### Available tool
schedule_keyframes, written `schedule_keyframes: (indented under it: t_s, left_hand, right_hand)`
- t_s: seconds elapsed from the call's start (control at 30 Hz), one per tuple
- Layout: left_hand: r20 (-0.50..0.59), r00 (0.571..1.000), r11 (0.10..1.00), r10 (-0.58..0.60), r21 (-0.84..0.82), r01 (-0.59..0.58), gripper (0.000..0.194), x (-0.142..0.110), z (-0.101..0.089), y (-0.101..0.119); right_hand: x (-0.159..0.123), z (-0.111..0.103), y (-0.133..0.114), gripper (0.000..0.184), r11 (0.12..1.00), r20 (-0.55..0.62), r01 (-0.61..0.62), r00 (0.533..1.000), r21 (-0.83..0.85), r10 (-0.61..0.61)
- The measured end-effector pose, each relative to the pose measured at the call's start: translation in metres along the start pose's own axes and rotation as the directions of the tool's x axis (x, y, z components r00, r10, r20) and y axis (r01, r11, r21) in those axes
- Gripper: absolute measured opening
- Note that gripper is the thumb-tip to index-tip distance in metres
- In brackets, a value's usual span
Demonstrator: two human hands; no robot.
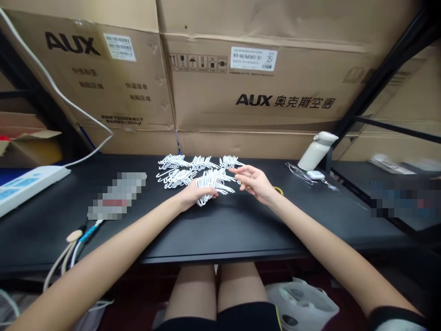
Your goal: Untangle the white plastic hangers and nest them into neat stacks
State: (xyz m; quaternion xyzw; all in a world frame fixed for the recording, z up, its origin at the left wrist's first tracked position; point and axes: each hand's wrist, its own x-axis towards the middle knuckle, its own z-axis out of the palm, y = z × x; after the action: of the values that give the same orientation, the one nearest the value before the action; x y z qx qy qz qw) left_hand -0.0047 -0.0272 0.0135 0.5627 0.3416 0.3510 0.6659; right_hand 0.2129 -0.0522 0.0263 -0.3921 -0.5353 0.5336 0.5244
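Observation:
Several bundles of small white plastic hooks (193, 169) lie in rows on the black table (223, 230), near its far edge. My left hand (191, 194) is closed around one bundle of white hooks (211, 185) at the front of the group. My right hand (253, 183) hovers just to the right of that bundle, palm up, fingers spread and nothing in it, its fingertips close to the hooks.
Big brown AUX cardboard boxes (255, 82) wall off the back of the table. A white power strip (27, 186) with a cable lies at the left. A white bottle (316, 151), glasses (299, 174) and a small white device (315, 175) sit at the right.

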Motion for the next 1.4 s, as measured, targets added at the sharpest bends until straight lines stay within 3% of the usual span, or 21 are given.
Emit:
schedule_keyframes:
  t_s: [0.27,0.63,0.97,1.27,1.4]
  left_hand:
    - [-0.008,0.996,0.993,-0.087,-0.083,0.086,0.026,0.000,0.003,0.000]
    - [0.076,0.996,0.995,-0.055,-0.074,0.060,0.025,-0.001,0.008,-0.002]
    - [0.062,0.997,0.997,0.049,-0.059,-0.045,0.027,-0.002,0.006,0.001]
    - [0.146,0.986,0.997,0.074,-0.018,-0.073,0.027,-0.003,0.006,0.000]
    - [0.157,0.985,0.997,0.070,-0.035,-0.065,0.031,-0.004,0.009,0.004]
  right_hand:
    - [-0.008,0.012,0.003,0.050,0.955,0.196,0.174,0.972,-0.242,-0.127]
    - [-0.013,0.017,0.014,0.047,0.945,0.200,0.264,0.953,-0.193,-0.226]
    - [-0.015,0.023,0.024,0.042,0.904,0.205,0.374,0.920,-0.205,-0.334]
    - [-0.015,0.025,0.023,0.031,0.902,0.045,0.370,0.928,-0.223,-0.370]
    - [-0.016,0.027,0.025,0.037,0.861,-0.058,0.404,0.895,-0.308,-0.441]
